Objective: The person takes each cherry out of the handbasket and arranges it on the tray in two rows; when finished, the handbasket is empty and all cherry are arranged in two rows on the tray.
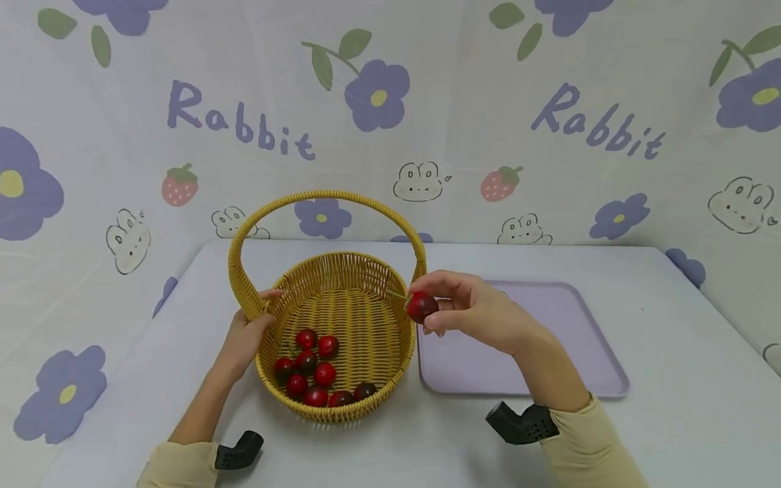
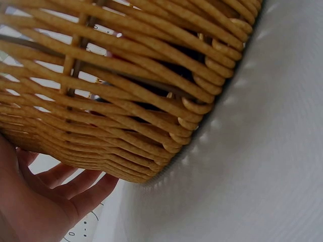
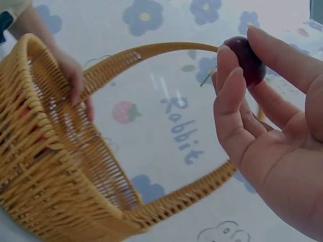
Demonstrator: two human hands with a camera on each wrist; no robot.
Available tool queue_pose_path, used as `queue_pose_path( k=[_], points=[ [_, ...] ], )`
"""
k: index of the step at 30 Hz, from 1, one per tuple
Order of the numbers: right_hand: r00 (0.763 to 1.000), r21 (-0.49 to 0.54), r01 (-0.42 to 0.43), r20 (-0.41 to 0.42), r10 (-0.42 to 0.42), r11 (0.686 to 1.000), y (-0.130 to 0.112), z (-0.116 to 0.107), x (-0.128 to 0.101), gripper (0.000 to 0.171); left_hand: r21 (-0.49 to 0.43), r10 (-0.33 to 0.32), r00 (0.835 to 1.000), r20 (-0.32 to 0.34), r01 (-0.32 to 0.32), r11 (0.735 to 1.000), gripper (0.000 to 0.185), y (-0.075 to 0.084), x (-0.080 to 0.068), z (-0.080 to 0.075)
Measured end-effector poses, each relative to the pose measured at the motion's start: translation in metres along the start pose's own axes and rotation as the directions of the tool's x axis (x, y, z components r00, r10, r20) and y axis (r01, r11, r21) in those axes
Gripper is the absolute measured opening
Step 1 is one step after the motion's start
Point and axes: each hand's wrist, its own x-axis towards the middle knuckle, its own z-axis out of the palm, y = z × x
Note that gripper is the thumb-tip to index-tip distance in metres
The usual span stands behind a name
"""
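Observation:
A dark red cherry (image 1: 422, 308) with a green stem is pinched between the thumb and fingers of my right hand (image 1: 482, 308), held up at the right rim of the yellow wicker basket (image 1: 342, 298). The right wrist view shows the same cherry (image 3: 247, 61) at the fingertips. On the basket's left side my left hand (image 1: 247, 335) grips the rim by the foot of the handle. From the left wrist view, fingers of the left hand (image 2: 60, 201) lie against the outside of the weave. Several red and dark cherries (image 1: 325, 374) lie in the front left of the basket.
A light purple tray (image 1: 573, 339) lies to the right of the basket, partly behind my right hand and forearm. The basket's tall arched handle (image 1: 332, 196) stands upright. A patterned cloth (image 1: 451, 102) hangs behind the white table (image 1: 671, 352).

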Motion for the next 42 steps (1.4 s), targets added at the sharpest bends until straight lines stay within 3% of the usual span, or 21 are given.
queue_pose_path(
  k=[5,11,19,25,28,35,42],
  points=[
    [0.995,0.083,0.053,-0.087,-0.046,0.995,-0.006,-0.015,-0.012,0.030,0.001,-0.008,1.000,0.006,0.008,1.000,0.045,0.000,0.000,0.000],
    [0.983,0.262,0.133,-0.155,-0.095,0.956,-0.006,-0.036,-0.021,0.024,0.011,-0.008,1.000,0.003,0.008,1.000,0.044,0.000,-0.001,0.001],
    [0.941,0.166,0.120,-0.335,-0.059,0.979,-0.001,-0.070,-0.037,0.029,0.017,-0.010,1.000,0.005,0.010,1.000,0.043,0.001,-0.001,0.001],
    [0.887,0.098,0.003,-0.459,0.043,0.995,0.012,-0.092,-0.043,0.024,0.012,-0.009,1.000,0.002,0.009,1.000,0.043,0.000,-0.001,0.001],
    [0.853,0.063,-0.082,-0.512,0.103,0.995,0.021,-0.102,-0.045,0.030,0.015,-0.013,1.000,0.003,0.013,1.000,0.043,-0.001,-0.001,0.000],
    [0.798,-0.060,-0.301,-0.563,0.217,0.952,0.040,-0.121,-0.056,0.058,0.017,-0.019,1.000,0.004,0.019,1.000,0.043,-0.001,-0.001,0.000],
    [0.768,-0.030,-0.374,-0.569,0.292,0.927,0.062,-0.138,-0.067,0.059,0.023,-0.017,1.000,0.004,0.017,1.000,0.043,0.001,-0.001,0.001]
  ],
)
